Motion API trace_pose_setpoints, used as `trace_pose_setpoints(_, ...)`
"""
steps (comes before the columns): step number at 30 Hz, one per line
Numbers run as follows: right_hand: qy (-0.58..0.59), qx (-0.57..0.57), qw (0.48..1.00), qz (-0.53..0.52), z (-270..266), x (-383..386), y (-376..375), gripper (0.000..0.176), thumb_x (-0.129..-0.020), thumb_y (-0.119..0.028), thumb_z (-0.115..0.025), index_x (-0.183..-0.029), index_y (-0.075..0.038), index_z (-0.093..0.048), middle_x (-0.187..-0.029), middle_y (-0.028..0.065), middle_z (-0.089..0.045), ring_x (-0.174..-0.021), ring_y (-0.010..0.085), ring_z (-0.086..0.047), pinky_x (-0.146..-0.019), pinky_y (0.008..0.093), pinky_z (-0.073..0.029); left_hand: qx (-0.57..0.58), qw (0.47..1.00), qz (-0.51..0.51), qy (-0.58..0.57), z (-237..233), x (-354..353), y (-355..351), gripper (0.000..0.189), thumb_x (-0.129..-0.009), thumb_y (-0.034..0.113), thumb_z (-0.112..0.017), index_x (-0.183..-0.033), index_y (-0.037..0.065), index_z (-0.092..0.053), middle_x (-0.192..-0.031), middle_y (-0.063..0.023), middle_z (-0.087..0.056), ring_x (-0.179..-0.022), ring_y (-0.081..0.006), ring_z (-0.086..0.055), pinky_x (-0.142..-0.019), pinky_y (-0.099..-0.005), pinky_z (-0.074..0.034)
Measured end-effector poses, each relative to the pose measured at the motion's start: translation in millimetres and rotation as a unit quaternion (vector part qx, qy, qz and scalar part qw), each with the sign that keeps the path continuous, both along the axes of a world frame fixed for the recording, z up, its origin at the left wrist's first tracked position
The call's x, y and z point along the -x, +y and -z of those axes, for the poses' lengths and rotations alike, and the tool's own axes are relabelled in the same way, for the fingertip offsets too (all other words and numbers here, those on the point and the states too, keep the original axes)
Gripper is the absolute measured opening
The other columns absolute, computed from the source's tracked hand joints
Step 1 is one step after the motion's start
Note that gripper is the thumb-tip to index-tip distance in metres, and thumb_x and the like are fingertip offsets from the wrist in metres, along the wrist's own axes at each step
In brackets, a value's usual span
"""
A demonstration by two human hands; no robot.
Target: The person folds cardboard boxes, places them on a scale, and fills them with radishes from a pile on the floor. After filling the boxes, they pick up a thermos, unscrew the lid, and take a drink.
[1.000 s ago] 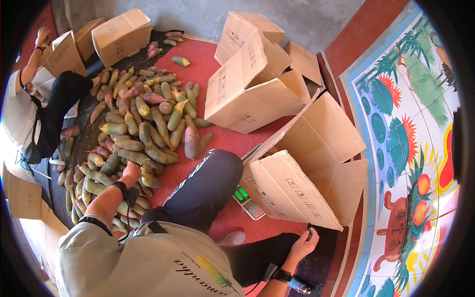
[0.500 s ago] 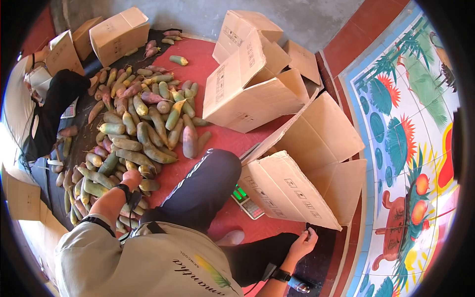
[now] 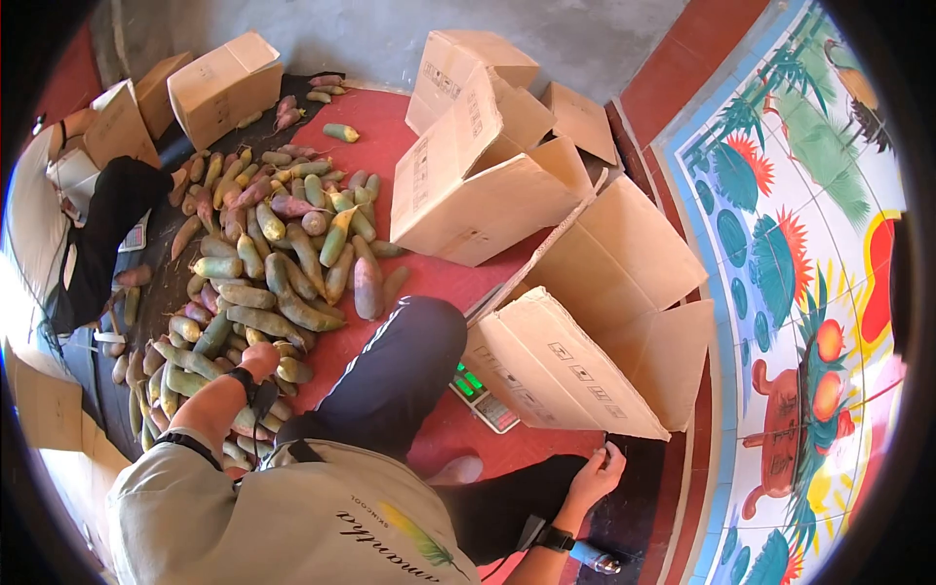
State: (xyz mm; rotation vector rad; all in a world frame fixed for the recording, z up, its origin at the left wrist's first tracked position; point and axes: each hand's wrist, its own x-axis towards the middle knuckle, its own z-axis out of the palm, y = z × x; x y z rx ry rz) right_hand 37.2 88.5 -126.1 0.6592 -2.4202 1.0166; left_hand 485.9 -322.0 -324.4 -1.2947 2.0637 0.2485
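My left hand [image 3: 258, 361] reaches into a big pile of green and purplish radishes [image 3: 263, 292]; its fingers are mostly hidden, so its grip is unclear. My right hand [image 3: 599, 472] is beside my dark-clad leg, close to the bottom edge of an open cardboard box [image 3: 575, 366]. Its fingers are curled with the tips together, and whatever may be between them is too small to make out. Under the box's near side, a scale [image 3: 485, 401] shows lit green digits.
More open boxes [image 3: 478, 195] stand at the back, with another [image 3: 226, 83] at upper left. At the left edge, a co-worker in dark trousers [image 3: 122, 214] sits near a second scale [image 3: 134, 237]. A painted tile wall [image 3: 770, 292] runs along the right.
The view has shifted slightly, so the boxes and pile sit a little further left. My left hand remains at the pile and my right hand beside the box.
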Motion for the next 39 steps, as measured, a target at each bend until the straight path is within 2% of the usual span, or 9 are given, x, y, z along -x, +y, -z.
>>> trace_pose_setpoints(5,0.013,-0.009,1.000,0.000,1.5,0.4,2.5,0.016,-0.081,-0.001,-0.053,-0.095,0.002,-0.059,-0.088,0.0152,-0.059,-0.075,0.0248,-0.059,-0.071,0.0334,-0.048,-0.028,0.997,-0.047,0.056,-20.0,15.5,-6.7,0.024,-0.075,0.018,-0.064,-0.096,0.007,-0.067,-0.094,-0.0111,-0.067,-0.093,-0.0281,-0.064,-0.075,-0.0378,-0.052)
trace_pose_setpoints(7,0.007,-0.009,1.000,0.000,1.8,0.3,3.0,0.016,-0.081,-0.001,-0.053,-0.095,0.003,-0.059,-0.088,0.0151,-0.059,-0.074,0.0247,-0.059,-0.071,0.0334,-0.048,0.025,0.973,0.221,0.066,-11.7,12.5,-20.3,0.020,-0.077,0.022,-0.063,-0.087,0.006,-0.063,-0.084,-0.0115,-0.067,-0.079,-0.0280,-0.065,-0.069,-0.0353,-0.051)
trace_pose_setpoints(10,-0.026,0.015,1.000,-0.008,-3.9,-3.9,-0.5,0.016,-0.080,-0.002,-0.053,-0.095,0.002,-0.058,-0.091,0.0169,-0.059,-0.083,0.0306,-0.057,-0.074,0.0374,-0.046,0.130,0.932,0.266,0.211,-29.9,24.1,-34.6,0.013,-0.069,0.013,-0.066,-0.078,0.004,-0.063,-0.087,-0.0137,-0.066,-0.083,-0.0295,-0.064,-0.069,-0.0386,-0.051)
trace_pose_setpoints(12,-0.029,0.023,0.999,-0.003,-2.3,-3.8,-1.1,0.016,-0.080,-0.002,-0.053,-0.095,0.002,-0.058,-0.091,0.0169,-0.059,-0.083,0.0307,-0.057,-0.074,0.0376,-0.046,0.134,0.929,0.206,0.277,-100.0,53.2,-25.4,0.017,-0.079,0.018,-0.063,-0.070,0.004,-0.058,-0.072,-0.0110,-0.063,-0.068,-0.0237,-0.063,-0.060,-0.0348,-0.049)
trace_pose_setpoints(13,-0.032,0.028,0.999,-0.002,-1.4,-3.4,-1.5,0.016,-0.080,-0.002,-0.053,-0.095,0.002,-0.058,-0.091,0.0169,-0.059,-0.083,0.0308,-0.057,-0.074,0.0378,-0.046,0.023,0.897,-0.026,0.442,-147.7,72.9,-14.2,0.024,-0.084,0.022,-0.058,-0.068,0.004,-0.056,-0.065,-0.0084,-0.060,-0.062,-0.0194,-0.059,-0.057,-0.0322,-0.046)
trace_pose_setpoints(14,-0.031,0.031,0.999,0.004,-1.4,-3.2,-2.5,0.016,-0.080,-0.002,-0.053,-0.095,0.002,-0.058,-0.091,0.0169,-0.059,-0.083,0.0308,-0.057,-0.074,0.0378,-0.046,-0.093,0.780,-0.255,0.564,-183.1,86.9,-10.5,0.032,-0.090,0.026,-0.054,-0.066,0.004,-0.054,-0.058,-0.0058,-0.057,-0.056,-0.0152,-0.055,-0.054,-0.0296,-0.043)
trace_pose_setpoints(16,-0.009,0.014,1.000,-0.005,-2.8,-4.0,-3.0,0.017,-0.080,-0.003,-0.053,-0.095,0.001,-0.058,-0.091,0.0170,-0.058,-0.084,0.0313,-0.057,-0.074,0.0380,-0.046,-0.048,0.754,-0.128,0.642,-220.8,105.6,-18.8,0.043,-0.096,0.033,-0.043,-0.064,0.006,-0.051,-0.051,-0.0013,-0.050,-0.052,-0.0097,-0.047,-0.052,-0.0256,-0.038)
trace_pose_setpoints(28,-0.027,0.041,0.999,-0.003,-8.9,-8.5,-10.5,0.014,-0.081,-0.004,-0.054,-0.093,0.001,-0.059,-0.086,0.0133,-0.058,-0.071,0.0239,-0.057,-0.065,0.0326,-0.046,-0.122,0.483,0.026,0.867,-450.9,259.3,17.1,0.039,-0.097,0.032,-0.040,-0.065,0.009,-0.037,-0.058,-0.0031,-0.044,-0.060,-0.0149,-0.050,-0.058,-0.0273,-0.040)
trace_pose_setpoints(39,-0.030,0.044,0.999,0.002,-6.2,-7.9,-6.3,0.014,-0.081,-0.004,-0.054,-0.093,0.002,-0.060,-0.088,0.0156,-0.057,-0.074,0.0281,-0.057,-0.067,0.0351,-0.047,-0.256,0.398,0.116,0.873,-481.8,380.0,80.7,0.038,-0.097,0.031,-0.041,-0.069,0.007,-0.051,-0.059,-0.0019,-0.050,-0.057,-0.0101,-0.046,-0.056,-0.0249,-0.039)
